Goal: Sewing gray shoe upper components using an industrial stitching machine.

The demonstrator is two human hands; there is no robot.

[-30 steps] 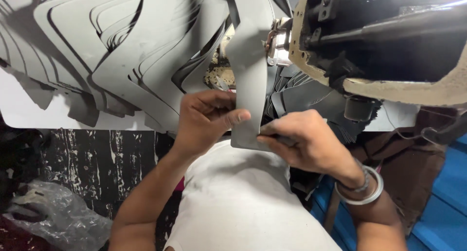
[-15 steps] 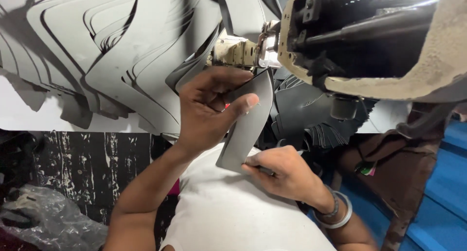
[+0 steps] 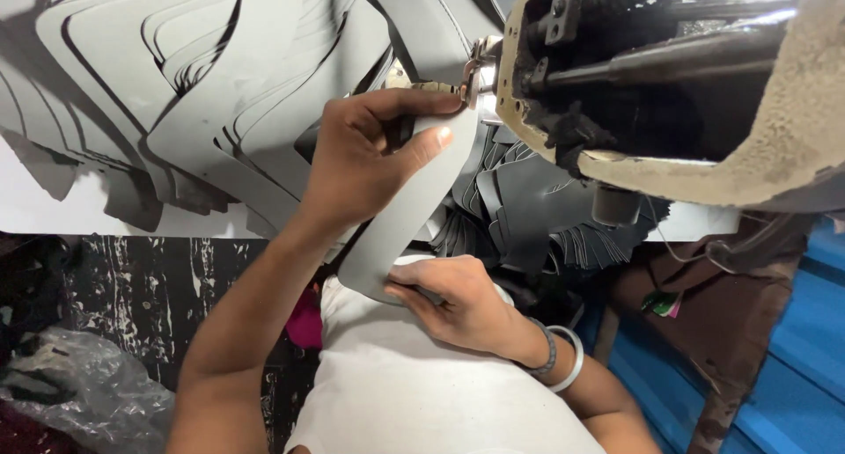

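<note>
Raised since the earlier frame, grey strip (image 3: 407, 215) now with top end at sewing machine (image 3: 669, 93) presser foot; left hand (image 3: 365, 159) fingers clamped near that end; right hand (image 3: 453, 300) fingers pinching the lower end; seemingly light, limp, best held by both ends.

A stack of cut pieces (image 3: 176, 93) lies on the table (image 3: 53, 212), left of the sewing machine (image 3: 687, 84).

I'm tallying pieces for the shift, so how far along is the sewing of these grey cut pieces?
Done: cannot tell; no finished seam shows. In hand: one grey piece, its top end guided by the left hand at the sewing machine's presser foot, its lower end pinched by the right hand. Left: a large spread of cut grey pieces on the table.
</note>
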